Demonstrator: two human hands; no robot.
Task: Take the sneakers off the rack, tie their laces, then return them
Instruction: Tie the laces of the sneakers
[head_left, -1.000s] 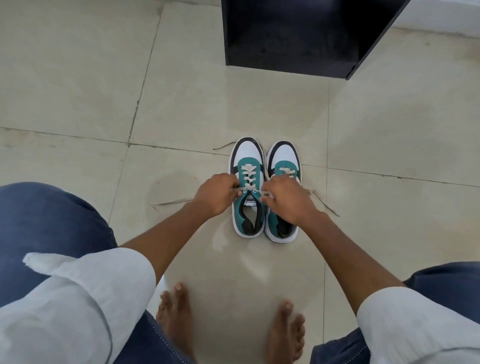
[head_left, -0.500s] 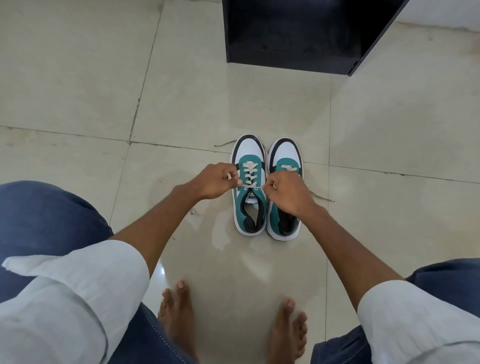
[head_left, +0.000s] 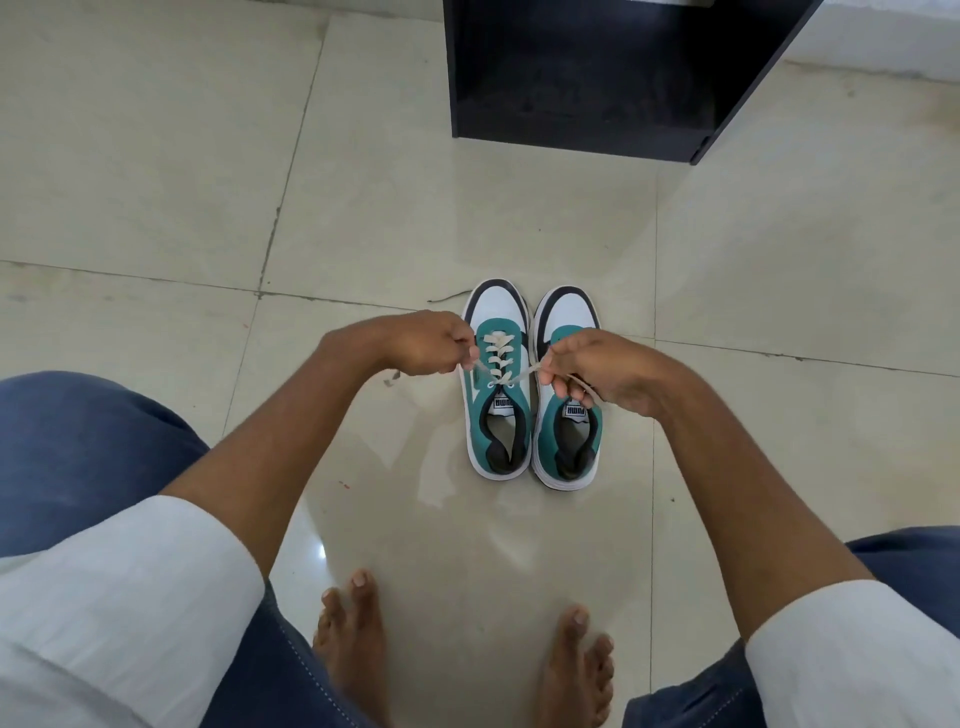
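Two teal, white and black sneakers stand side by side on the tiled floor, toes pointing away from me: the left sneaker (head_left: 497, 415) and the right sneaker (head_left: 569, 441). My left hand (head_left: 426, 345) pinches one end of the left sneaker's cream lace (head_left: 498, 358) at the shoe's left side. My right hand (head_left: 597, 371) grips the other end, raised over the right sneaker and hiding that shoe's lacing. The lace runs taut between both hands across the top eyelets.
A black open shoe rack (head_left: 597, 78) stands on the floor straight beyond the sneakers. A white wall base (head_left: 883, 47) runs behind it at the right. My bare feet (head_left: 353, 649) rest on the beige tiles below the shoes, my knees at either side.
Both hands have pulled apart, drawing the left sneaker's lace ends outward and tight. The loose lace ends that lay on the floor to the left and right have been drawn in.
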